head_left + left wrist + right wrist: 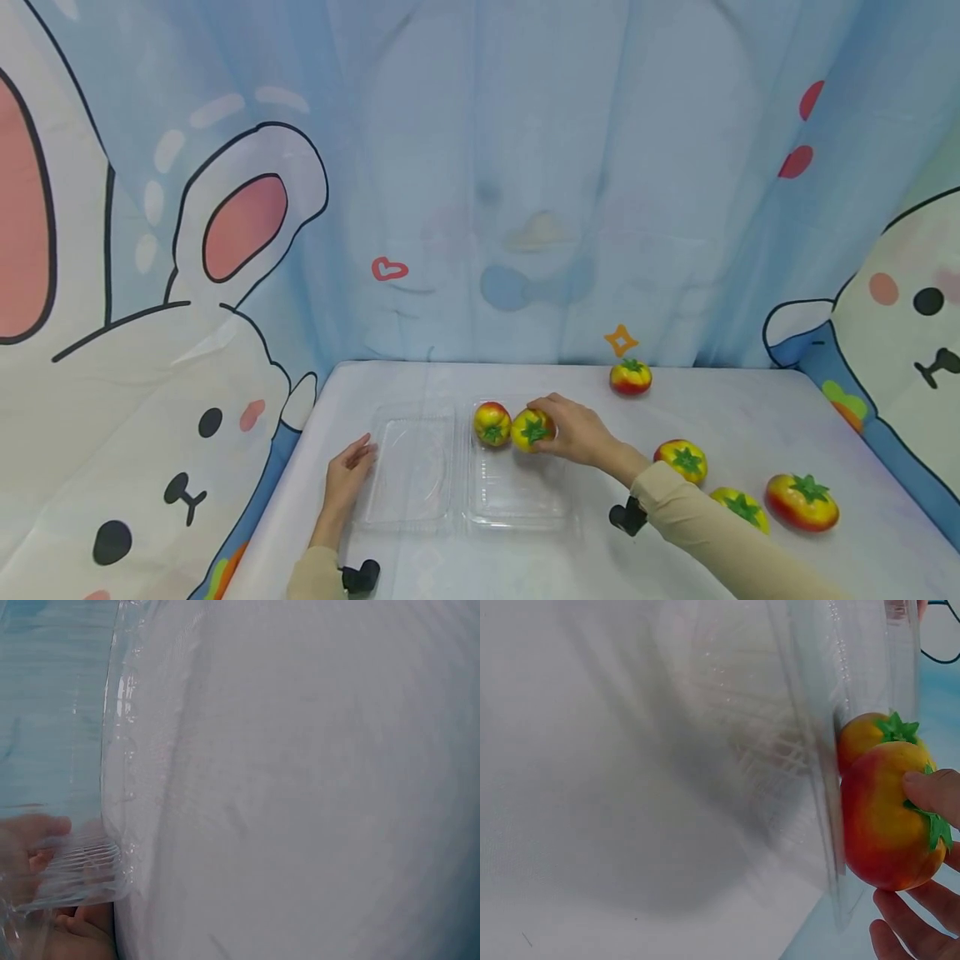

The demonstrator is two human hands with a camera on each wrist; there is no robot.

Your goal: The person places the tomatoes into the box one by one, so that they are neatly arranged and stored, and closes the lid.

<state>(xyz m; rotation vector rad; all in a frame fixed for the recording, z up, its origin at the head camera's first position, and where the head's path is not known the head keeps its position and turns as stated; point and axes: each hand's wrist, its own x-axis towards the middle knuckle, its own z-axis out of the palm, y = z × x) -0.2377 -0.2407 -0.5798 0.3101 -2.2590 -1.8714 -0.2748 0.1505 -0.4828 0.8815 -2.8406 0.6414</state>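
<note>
Plastic container, one fruit inside, second fruit gripped by right hand, four outer fruits, left hand relaxed beside lid

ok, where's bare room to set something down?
Bare: tabletop right of the far fruit, behind the three near fruits; also the front right of the clear container. Crowded: its back right, with two fruits and the right hand.

Back: blue curtain with soft folds | Left: big white bunny, pink inside its ear | Middle: little red heart, orange star | Right: white animal, black eye | Front: white table | Light: soft, with faint shadows
</note>
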